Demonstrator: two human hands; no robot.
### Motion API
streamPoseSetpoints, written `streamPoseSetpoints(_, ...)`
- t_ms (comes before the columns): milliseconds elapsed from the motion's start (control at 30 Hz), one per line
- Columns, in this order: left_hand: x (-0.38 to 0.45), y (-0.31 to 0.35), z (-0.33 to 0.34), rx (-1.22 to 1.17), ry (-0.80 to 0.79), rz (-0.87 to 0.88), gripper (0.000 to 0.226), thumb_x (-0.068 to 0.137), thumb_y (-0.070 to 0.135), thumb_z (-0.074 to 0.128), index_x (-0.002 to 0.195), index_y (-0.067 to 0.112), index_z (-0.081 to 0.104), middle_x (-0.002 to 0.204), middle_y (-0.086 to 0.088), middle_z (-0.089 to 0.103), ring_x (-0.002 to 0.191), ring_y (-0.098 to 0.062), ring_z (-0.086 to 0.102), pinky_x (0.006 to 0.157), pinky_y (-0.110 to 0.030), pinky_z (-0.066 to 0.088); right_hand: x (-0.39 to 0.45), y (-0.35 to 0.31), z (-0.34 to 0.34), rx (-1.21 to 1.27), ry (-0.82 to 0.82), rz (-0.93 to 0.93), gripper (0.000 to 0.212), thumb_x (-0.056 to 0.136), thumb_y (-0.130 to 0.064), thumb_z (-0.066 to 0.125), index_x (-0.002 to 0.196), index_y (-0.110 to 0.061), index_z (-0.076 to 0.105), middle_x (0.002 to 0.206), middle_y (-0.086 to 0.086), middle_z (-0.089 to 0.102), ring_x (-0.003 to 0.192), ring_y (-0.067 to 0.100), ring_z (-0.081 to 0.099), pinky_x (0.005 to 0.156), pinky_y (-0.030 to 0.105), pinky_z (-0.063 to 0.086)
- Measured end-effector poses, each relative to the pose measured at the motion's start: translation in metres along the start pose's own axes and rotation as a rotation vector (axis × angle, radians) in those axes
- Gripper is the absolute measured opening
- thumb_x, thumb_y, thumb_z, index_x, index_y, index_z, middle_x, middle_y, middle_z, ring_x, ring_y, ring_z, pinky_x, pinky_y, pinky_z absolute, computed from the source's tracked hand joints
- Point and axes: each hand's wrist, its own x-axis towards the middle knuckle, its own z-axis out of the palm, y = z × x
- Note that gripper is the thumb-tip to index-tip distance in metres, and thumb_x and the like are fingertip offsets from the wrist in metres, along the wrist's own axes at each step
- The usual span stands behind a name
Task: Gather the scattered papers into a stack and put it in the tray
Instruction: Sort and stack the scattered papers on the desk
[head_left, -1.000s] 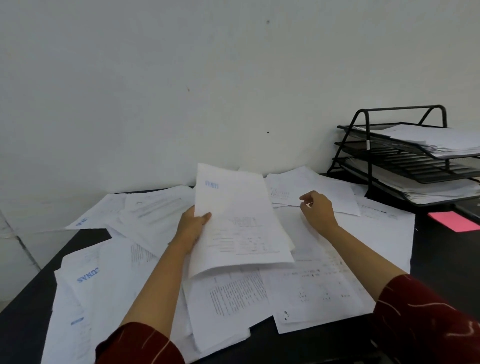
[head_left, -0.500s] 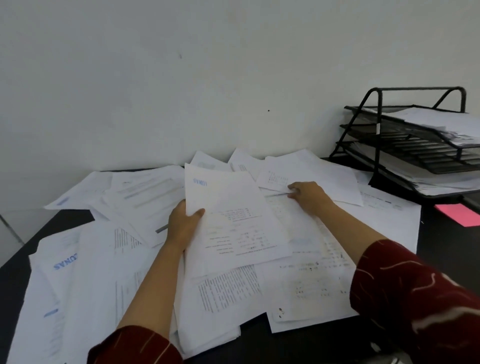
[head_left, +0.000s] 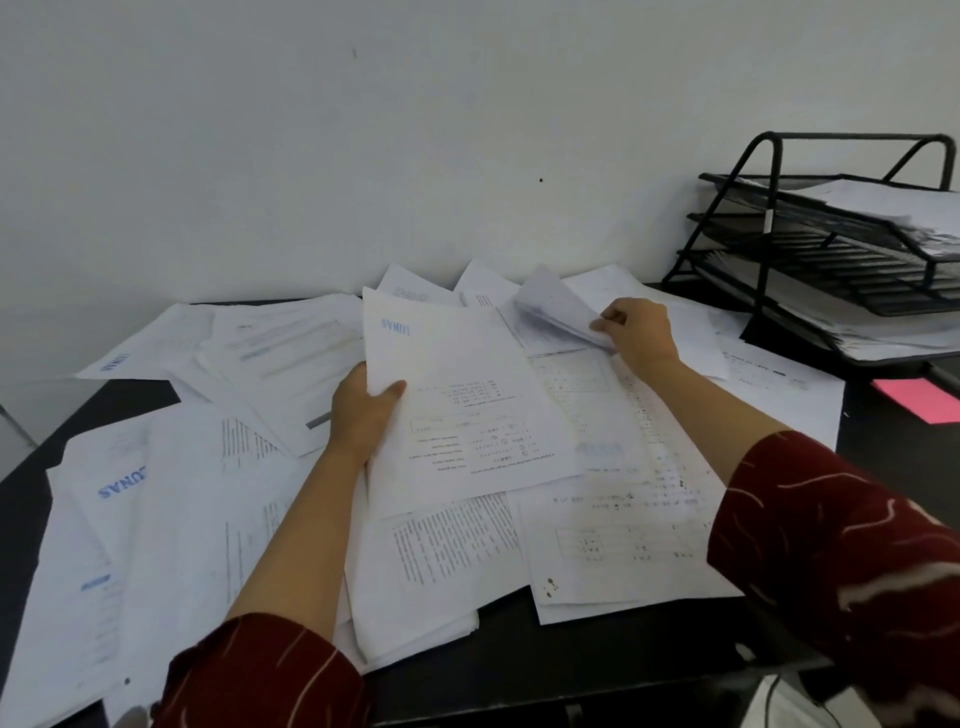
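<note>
Several white printed papers (head_left: 208, 499) lie scattered and overlapping across a dark table (head_left: 509, 654). My left hand (head_left: 363, 410) grips the left edge of a thin stack of sheets (head_left: 467, 405), held just above the pile at the centre. My right hand (head_left: 636, 332) pinches a loose sheet (head_left: 556, 306) farther back, and that sheet is lifted and curled off the pile. A black three-tier wire tray (head_left: 852, 249) stands at the back right with papers lying in its tiers.
A pink paper (head_left: 919, 397) lies on the table just in front of the tray. A white wall (head_left: 363, 156) runs right behind the table. More sheets spread out to the table's left edge and overhang it.
My right hand went from pressing flat on the pile to pinching a sheet and lifting it up. My left hand has kept hold of its stack.
</note>
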Motion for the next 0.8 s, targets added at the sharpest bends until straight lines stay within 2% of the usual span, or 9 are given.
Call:
streamPoseSetpoints(100, 0.0, -0.001, 0.0, -0.007, -0.005, 0.003, 0.035, 0.089, 0.016, 0.063, 0.123, 0.008, 0.057, 0.122, -0.006, 0.062, 0.108, -0.022, 0.057, 0.091, -0.034, 0.047, -0.001, -0.002, 0.003, -0.003, 0.025, 0.004, 0.024, 0.092, 0.001, 0.047, 0.111, -0.014, 0.052, 0.074, 0.005, 0.055, 0.066, 0.021, 0.053, 0.053, 0.026, 0.041)
streamPoseSetpoints(200, 0.0, -0.001, -0.001, -0.016, -0.005, 0.004, 0.035, 0.089, 0.016, 0.063, 0.123, 0.009, 0.057, 0.121, -0.005, 0.062, 0.108, -0.022, 0.058, 0.093, -0.037, 0.047, -0.004, 0.001, 0.007, -0.191, -0.019, -0.138, 0.037, 0.084, 0.01, 0.036, 0.1, -0.019, 0.051, 0.08, 0.008, 0.05, 0.07, 0.024, 0.051, 0.057, 0.029, 0.036)
streamPoseSetpoints(267, 0.0, 0.0, -0.001, -0.013, -0.008, 0.005, 0.035, 0.089, 0.016, 0.063, 0.123, 0.009, 0.057, 0.121, -0.005, 0.062, 0.108, -0.021, 0.058, 0.093, -0.037, 0.048, -0.005, 0.003, 0.011, -0.258, -0.127, -0.138, 0.025, 0.089, -0.004, 0.047, 0.094, -0.017, 0.068, 0.098, 0.006, 0.058, 0.088, 0.024, 0.058, 0.07, 0.026, 0.041)
streamPoseSetpoints(300, 0.0, 0.0, -0.001, -0.009, -0.01, 0.003, 0.034, 0.089, 0.017, 0.063, 0.122, 0.009, 0.057, 0.121, -0.005, 0.062, 0.107, -0.021, 0.058, 0.092, -0.036, 0.048, -0.006, 0.004, 0.013, -0.26, -0.194, -0.106, 0.021, 0.091, -0.018, 0.053, 0.101, -0.017, 0.072, 0.107, 0.004, 0.062, 0.095, 0.022, 0.059, 0.077, 0.025, 0.042)
streamPoseSetpoints(367, 0.0, 0.001, -0.001, -0.008, -0.016, 0.0, 0.034, 0.09, 0.017, 0.062, 0.122, 0.008, 0.057, 0.121, -0.005, 0.062, 0.108, -0.022, 0.058, 0.092, -0.035, 0.048, -0.008, 0.007, 0.016, -0.297, -0.28, -0.077, 0.045, 0.087, -0.043, 0.061, 0.122, -0.015, 0.066, 0.122, 0.002, 0.062, 0.108, 0.021, 0.058, 0.088, 0.026, 0.043)
streamPoseSetpoints(433, -0.001, 0.002, -0.001, -0.01, -0.014, -0.008, 0.036, 0.089, 0.017, 0.063, 0.123, 0.008, 0.057, 0.122, -0.006, 0.062, 0.109, -0.022, 0.058, 0.093, -0.036, 0.048, -0.008, 0.009, 0.016, -0.286, -0.277, -0.061, 0.056, 0.085, -0.048, 0.065, 0.128, -0.013, 0.061, 0.127, 0.003, 0.06, 0.114, 0.022, 0.056, 0.094, 0.026, 0.04)
streamPoseSetpoints(600, -0.002, 0.001, -0.001, -0.008, -0.004, -0.015, 0.037, 0.09, 0.017, 0.062, 0.125, 0.008, 0.056, 0.123, -0.006, 0.061, 0.11, -0.022, 0.058, 0.094, -0.036, 0.047, -0.011, 0.006, 0.017, -0.311, -0.195, -0.149, 0.027, 0.095, -0.026, 0.056, 0.108, -0.009, 0.072, 0.107, 0.009, 0.069, 0.094, 0.025, 0.063, 0.081, 0.026, 0.045)
streamPoseSetpoints(700, -0.001, 0.002, 0.0, 0.001, 0.0, -0.018, 0.037, 0.09, 0.018, 0.062, 0.125, 0.007, 0.055, 0.124, -0.007, 0.061, 0.111, -0.023, 0.057, 0.093, -0.035, 0.047, -0.015, 0.003, 0.017, -0.363, -0.154, -0.189, 0.029, 0.096, -0.02, 0.048, 0.09, -0.002, 0.07, 0.088, 0.014, 0.069, 0.077, 0.026, 0.062, 0.07, 0.032, 0.052)
streamPoseSetpoints(800, -0.002, 0.003, 0.0, 0.0, 0.006, -0.018, 0.036, 0.09, 0.017, 0.061, 0.125, 0.008, 0.055, 0.124, -0.007, 0.06, 0.11, -0.022, 0.056, 0.09, -0.031, 0.045, -0.013, 0.0, 0.016, -0.317, -0.111, -0.138, 0.022, 0.092, -0.016, 0.055, 0.087, 0.0, 0.069, 0.086, 0.012, 0.067, 0.078, 0.024, 0.062, 0.073, 0.035, 0.054)
